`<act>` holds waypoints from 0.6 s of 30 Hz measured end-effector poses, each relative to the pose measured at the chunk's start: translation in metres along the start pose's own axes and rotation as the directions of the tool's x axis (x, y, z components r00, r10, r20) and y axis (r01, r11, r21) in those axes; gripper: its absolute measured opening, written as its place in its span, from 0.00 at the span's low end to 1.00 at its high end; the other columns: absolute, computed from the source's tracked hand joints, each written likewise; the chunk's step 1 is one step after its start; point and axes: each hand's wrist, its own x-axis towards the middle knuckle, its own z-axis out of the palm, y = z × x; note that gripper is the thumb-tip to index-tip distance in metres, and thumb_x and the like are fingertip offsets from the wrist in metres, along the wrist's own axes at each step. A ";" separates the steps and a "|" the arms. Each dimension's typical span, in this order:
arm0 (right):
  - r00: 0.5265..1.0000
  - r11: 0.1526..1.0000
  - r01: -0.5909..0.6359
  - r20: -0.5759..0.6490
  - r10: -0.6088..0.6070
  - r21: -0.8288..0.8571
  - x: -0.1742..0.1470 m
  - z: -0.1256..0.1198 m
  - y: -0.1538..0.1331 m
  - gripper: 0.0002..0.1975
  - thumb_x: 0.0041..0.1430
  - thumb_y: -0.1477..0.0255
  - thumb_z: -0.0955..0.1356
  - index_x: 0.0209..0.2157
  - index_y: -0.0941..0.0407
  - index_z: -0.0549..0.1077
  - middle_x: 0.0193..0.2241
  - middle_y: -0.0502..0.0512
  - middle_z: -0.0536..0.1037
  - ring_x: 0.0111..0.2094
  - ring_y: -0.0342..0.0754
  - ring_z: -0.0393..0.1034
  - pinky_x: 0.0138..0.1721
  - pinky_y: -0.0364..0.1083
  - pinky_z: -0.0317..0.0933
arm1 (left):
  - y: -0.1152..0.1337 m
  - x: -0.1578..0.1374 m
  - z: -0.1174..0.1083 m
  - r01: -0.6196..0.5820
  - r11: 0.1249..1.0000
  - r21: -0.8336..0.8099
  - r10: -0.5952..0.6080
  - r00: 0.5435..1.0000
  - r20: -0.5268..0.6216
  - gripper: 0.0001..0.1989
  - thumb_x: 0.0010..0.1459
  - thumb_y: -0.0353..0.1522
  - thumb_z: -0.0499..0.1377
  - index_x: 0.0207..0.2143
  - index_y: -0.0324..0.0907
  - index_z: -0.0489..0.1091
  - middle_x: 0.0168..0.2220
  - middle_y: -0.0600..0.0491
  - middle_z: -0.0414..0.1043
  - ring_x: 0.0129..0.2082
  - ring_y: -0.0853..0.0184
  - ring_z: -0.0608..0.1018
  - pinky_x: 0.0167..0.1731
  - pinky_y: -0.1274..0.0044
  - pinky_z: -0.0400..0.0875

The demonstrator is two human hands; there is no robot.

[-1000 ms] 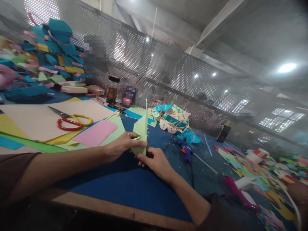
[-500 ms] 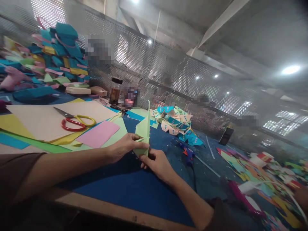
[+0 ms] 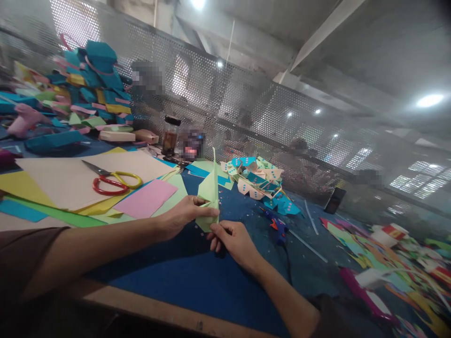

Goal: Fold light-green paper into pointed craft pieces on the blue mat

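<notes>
A folded piece of light green paper [image 3: 207, 188] stands nearly upright over the front of the blue table, a thin tip at its top. My left hand [image 3: 186, 212] pinches it from the left side, thumb and fingers closed on a fold. At its lower right corner, my right hand [image 3: 230, 238] has thumb and fingertips closed on the paper's edge. Part of the fold is hidden behind the left fingers. Left of the hands, a pink paper sheet [image 3: 146, 198] lies on other coloured sheets. Scissors [image 3: 112, 180] with red and yellow handles rest on a pale sheet.
Dotted paper pieces [image 3: 259, 177] are heaped behind the hands. A blue glue gun [image 3: 277, 228] lies to their right, its cable trailing forward. Further right are a magenta power strip [image 3: 366, 295] and paper scraps. A lidded jar [image 3: 170, 136] stands at the back.
My right hand has slid slightly down along the paper's right edge. My left hand keeps its pinch. The whole view has shifted a little.
</notes>
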 end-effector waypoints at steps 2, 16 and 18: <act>1.000 1.000 -0.004 0.001 0.004 -0.002 0.000 0.000 0.000 0.26 0.61 0.50 0.66 0.27 0.60 0.75 0.18 0.52 0.75 0.19 0.42 0.68 0.23 0.41 0.60 | 0.002 -0.001 0.001 0.019 1.000 -0.012 -0.019 1.000 -0.006 0.12 0.44 0.37 0.69 0.24 0.39 0.73 0.22 0.56 0.72 0.21 0.71 0.71 0.24 0.79 0.62; 0.998 0.997 0.053 -0.027 -0.054 -0.060 -0.001 -0.002 -0.004 0.25 0.64 0.51 0.63 0.26 0.58 0.71 0.21 0.52 0.77 0.22 0.42 0.70 0.27 0.41 0.62 | 0.002 -0.002 0.000 -0.007 0.999 -0.035 0.008 0.999 0.048 0.14 0.44 0.39 0.70 0.24 0.37 0.74 0.22 0.53 0.74 0.22 0.68 0.74 0.24 0.78 0.64; 0.998 0.996 0.058 -0.036 -0.061 -0.074 -0.001 -0.002 -0.005 0.24 0.64 0.52 0.63 0.25 0.57 0.71 0.21 0.52 0.77 0.21 0.42 0.70 0.27 0.41 0.62 | 0.002 -0.002 0.000 -0.003 0.999 -0.033 0.004 0.999 0.042 0.15 0.45 0.40 0.70 0.25 0.37 0.74 0.22 0.52 0.74 0.23 0.68 0.74 0.25 0.78 0.65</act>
